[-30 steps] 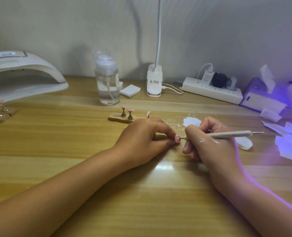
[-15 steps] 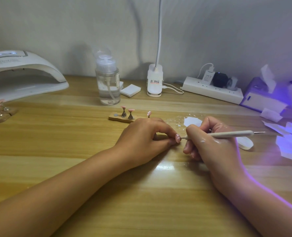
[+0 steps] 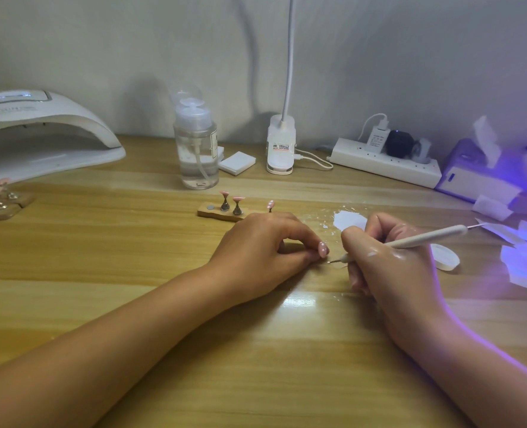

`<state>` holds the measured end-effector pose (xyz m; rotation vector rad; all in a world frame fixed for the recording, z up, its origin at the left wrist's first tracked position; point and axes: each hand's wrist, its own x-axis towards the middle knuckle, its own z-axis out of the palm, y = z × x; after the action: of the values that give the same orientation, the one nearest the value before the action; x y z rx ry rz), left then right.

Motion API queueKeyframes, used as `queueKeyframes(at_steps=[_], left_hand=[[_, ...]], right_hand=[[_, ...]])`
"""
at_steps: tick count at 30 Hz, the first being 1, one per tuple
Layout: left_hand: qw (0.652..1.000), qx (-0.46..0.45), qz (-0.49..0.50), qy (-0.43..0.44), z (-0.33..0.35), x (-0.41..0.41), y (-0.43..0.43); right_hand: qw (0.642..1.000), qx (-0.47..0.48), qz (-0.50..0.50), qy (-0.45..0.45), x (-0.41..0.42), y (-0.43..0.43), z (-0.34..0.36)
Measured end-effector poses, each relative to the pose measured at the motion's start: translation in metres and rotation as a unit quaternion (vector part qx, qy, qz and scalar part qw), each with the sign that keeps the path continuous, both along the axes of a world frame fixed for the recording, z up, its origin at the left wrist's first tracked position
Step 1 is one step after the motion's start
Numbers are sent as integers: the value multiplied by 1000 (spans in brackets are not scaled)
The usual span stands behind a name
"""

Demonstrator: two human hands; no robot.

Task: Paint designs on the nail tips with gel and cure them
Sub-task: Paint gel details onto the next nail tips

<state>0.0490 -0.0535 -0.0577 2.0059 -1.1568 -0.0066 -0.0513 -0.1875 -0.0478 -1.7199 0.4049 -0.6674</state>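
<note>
- your left hand (image 3: 265,251) rests on the table (image 3: 132,242), fingers curled, pinching a pink nail tip (image 3: 323,250) at the fingertips.
- your right hand (image 3: 391,264) grips a pen (image 3: 425,237) in a writing hold.
- the pen's point sits just below and right of the nail tip, slightly apart.
- a holder (image 3: 206,210) stands just behind the left hand.
</note>
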Motion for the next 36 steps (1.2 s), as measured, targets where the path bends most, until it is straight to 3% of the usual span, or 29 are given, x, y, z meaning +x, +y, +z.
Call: queueKeyframes(at_steps=[36], left_hand=[[1000,9,1,-6,0,1,0]], right_hand=[[999,20,-1,-25,2,-3,-5]])
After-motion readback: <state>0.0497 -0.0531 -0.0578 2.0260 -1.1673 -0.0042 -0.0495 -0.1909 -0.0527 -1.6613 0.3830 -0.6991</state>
